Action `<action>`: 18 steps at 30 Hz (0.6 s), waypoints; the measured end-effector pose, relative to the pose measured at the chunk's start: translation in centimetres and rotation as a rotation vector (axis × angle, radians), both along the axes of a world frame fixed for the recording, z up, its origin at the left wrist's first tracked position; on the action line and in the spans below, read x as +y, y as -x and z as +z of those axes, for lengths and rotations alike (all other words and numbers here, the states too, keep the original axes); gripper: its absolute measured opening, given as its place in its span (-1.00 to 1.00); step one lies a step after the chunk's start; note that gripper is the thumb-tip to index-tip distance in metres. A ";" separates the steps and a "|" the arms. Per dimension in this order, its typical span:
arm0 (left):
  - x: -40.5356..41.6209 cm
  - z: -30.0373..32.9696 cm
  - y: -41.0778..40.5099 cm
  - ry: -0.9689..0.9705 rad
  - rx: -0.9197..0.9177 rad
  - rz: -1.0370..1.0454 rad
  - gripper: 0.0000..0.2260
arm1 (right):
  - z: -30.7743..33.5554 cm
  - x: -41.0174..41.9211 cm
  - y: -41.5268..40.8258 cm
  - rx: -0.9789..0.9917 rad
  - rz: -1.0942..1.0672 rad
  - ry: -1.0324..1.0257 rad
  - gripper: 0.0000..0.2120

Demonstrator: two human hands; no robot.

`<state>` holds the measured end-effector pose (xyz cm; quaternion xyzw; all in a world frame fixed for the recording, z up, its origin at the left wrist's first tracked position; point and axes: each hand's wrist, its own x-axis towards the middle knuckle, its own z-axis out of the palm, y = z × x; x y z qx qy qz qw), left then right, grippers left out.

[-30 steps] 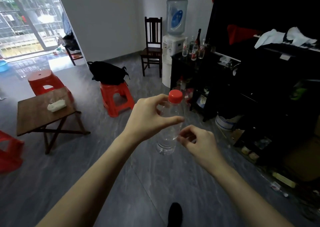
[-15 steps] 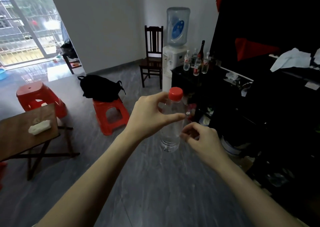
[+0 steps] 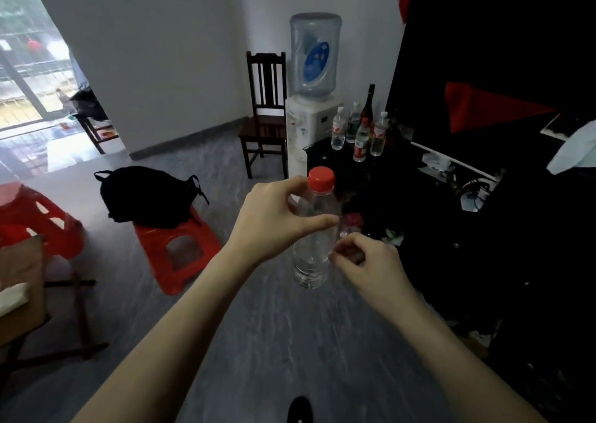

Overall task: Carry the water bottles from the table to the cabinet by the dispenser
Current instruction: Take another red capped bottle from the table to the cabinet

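My left hand [image 3: 274, 226] grips a clear water bottle [image 3: 314, 255] with a red cap by its upper part and holds it upright in mid-air in front of me. My right hand [image 3: 371, 268] hovers at the bottle's lower right with its fingers curled; whether the fingertips touch the bottle I cannot tell. Ahead stands the white water dispenser [image 3: 309, 126] with a blue jug on top. Right beside it is the black cabinet [image 3: 319, 153], and several bottles [image 3: 359, 142] stand on its top. A corner of the wooden table [image 3: 22, 261] shows at the left edge.
A red stool [image 3: 177, 245] carrying a black backpack [image 3: 148, 197] stands left of my path, with another red stool [image 3: 32, 216] further left. A dark wooden chair [image 3: 264, 126] sits left of the dispenser. Dark cluttered shelving [image 3: 483, 197] lines the right side. Grey floor lies ahead.
I have moved closer to the dispenser and cabinet, and the table has slid off to the left edge. Both hands keep the same pose around the bottle.
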<state>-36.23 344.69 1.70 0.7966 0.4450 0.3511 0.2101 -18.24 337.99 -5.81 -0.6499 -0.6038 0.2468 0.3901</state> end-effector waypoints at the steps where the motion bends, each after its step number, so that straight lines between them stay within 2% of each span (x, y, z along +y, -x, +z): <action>1: 2.1 0.3 -0.6 -0.004 0.006 -0.007 -0.60 | 0.2 2.2 -0.5 0.005 -0.007 0.009 -0.96; 4: 8.0 1.3 -2.5 -0.027 0.051 -0.030 -0.64 | 0.7 7.9 -2.0 -0.007 -0.031 0.017 -0.97; 8: 14.8 2.2 -5.1 -0.025 0.073 -0.082 -0.57 | 1.4 13.9 -4.5 -0.024 -0.112 0.018 -0.96; 11: 19.2 2.5 -7.2 -0.028 0.090 -0.115 -0.59 | 1.4 17.9 -6.4 -0.027 -0.127 0.017 -0.95; 18: 29.9 1.1 -12.7 -0.054 0.113 -0.138 -0.63 | 0.0 28.2 -11.6 0.002 -0.168 0.033 -0.91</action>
